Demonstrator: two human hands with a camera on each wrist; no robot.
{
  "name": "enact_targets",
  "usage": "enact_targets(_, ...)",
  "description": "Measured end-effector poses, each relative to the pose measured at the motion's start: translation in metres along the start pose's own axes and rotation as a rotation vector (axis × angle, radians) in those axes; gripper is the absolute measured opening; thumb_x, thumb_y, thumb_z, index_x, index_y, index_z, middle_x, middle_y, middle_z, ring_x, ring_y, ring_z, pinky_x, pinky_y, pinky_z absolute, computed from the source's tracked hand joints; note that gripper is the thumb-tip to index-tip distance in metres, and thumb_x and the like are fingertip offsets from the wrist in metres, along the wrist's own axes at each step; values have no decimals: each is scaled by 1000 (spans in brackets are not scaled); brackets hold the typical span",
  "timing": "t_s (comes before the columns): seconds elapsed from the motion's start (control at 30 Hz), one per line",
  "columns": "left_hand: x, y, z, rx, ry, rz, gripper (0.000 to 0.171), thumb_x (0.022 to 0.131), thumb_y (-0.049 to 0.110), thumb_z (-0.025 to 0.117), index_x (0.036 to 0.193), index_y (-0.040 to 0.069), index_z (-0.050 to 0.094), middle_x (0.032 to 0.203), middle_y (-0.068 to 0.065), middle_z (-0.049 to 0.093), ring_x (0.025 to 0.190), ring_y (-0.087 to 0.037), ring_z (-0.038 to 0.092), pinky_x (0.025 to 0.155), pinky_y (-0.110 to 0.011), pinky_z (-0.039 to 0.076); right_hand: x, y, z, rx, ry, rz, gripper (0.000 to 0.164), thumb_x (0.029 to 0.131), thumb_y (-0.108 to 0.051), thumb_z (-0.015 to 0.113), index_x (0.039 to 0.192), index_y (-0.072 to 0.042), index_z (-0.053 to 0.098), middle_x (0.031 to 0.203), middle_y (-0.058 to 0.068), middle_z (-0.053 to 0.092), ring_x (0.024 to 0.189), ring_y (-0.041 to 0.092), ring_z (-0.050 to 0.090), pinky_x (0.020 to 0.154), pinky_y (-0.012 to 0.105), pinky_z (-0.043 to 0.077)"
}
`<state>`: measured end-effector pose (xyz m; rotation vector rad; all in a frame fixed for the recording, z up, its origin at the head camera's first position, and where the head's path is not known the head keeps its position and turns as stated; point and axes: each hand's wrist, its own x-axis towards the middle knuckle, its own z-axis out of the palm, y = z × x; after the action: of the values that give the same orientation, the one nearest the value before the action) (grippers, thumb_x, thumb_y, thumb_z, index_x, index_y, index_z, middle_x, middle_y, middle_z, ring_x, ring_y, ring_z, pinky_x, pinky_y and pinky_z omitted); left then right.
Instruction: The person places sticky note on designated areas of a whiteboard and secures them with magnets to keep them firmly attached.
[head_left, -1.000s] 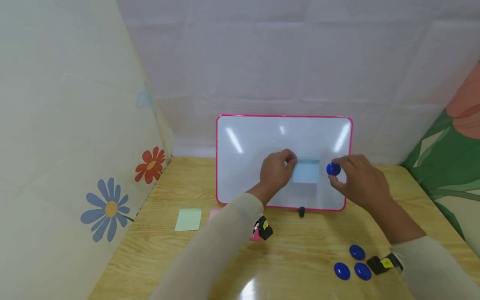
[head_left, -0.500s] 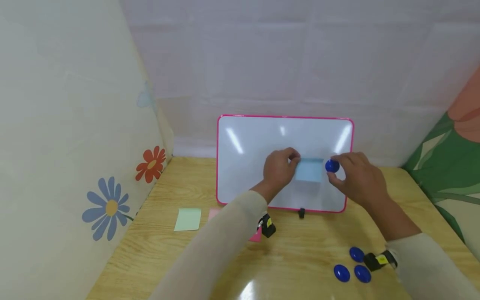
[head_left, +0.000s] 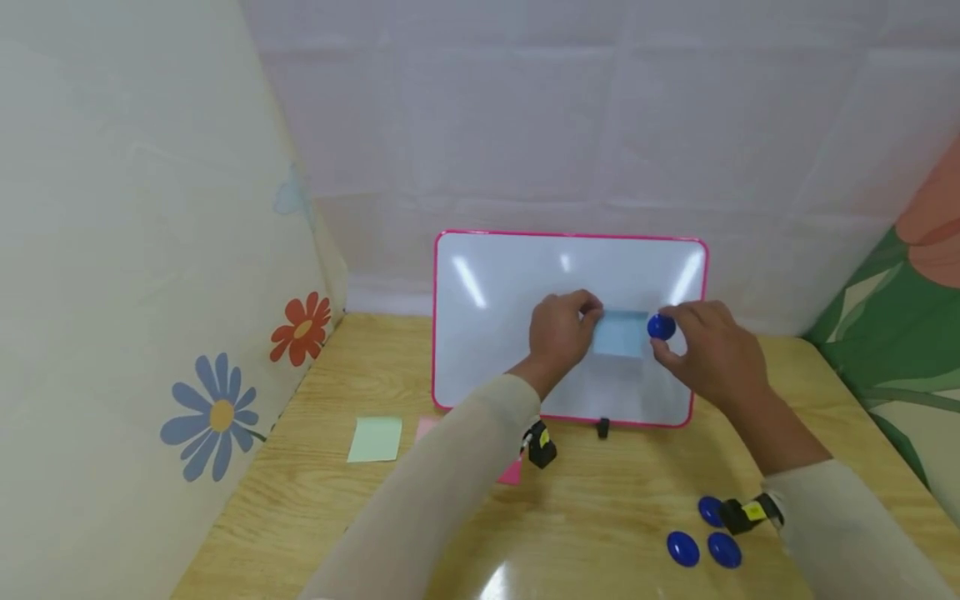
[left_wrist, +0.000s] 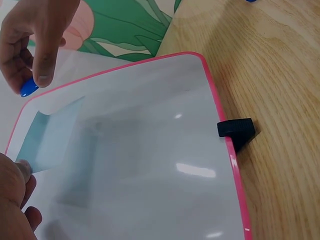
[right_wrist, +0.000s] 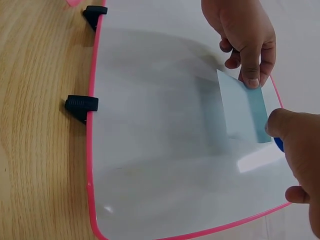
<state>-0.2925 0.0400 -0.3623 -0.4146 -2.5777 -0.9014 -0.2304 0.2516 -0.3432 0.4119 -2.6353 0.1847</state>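
Note:
My left hand (head_left: 558,333) pinches the top left corner of a light blue sticky note (head_left: 621,335) in front of a pink-framed whiteboard (head_left: 487,350). In the left wrist view the note (left_wrist: 52,137) stands off the board at its lower edge and casts a shadow there. Between thumb and fingertips, my right hand (head_left: 712,354) holds a round blue magnet (head_left: 661,327) close to the note's top right corner. From the right wrist the magnet (right_wrist: 279,144) is mostly hidden by the thumb; whether it touches the note I cannot tell.
Black clips (right_wrist: 82,103) support the board's bottom edge. Three more blue magnets (head_left: 682,549) lie on the wooden table at right, one partly behind the right wrist camera. A green sticky note (head_left: 375,439) lies at left, beside pink notes (head_left: 510,473) partly covered by the left arm.
The left hand has carried the blue note slightly right and up. The right hand has brought the magnet a little left and up, nearer the note's corner.

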Motion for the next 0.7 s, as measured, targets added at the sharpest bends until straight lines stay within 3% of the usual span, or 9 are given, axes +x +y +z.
enact_targets(0.4,7,4,1,4,29,-23,11,99,31,70,104,26,77,96,13,72,88,-8,56,80,-28,47,7,0,4,10,16,27,54,86,-25,83,129,-2,60,125,19,60,120,39,50,79,56,56)
enact_targets(0.7,13,5,2,1,37,-86,11,99,33,70,104,27,77,92,14,71,88,-9,54,82,-30,44,13,1,5,5,26,35,56,88,-27,82,132,-3,59,129,20,58,122,40,49,79,56,56)
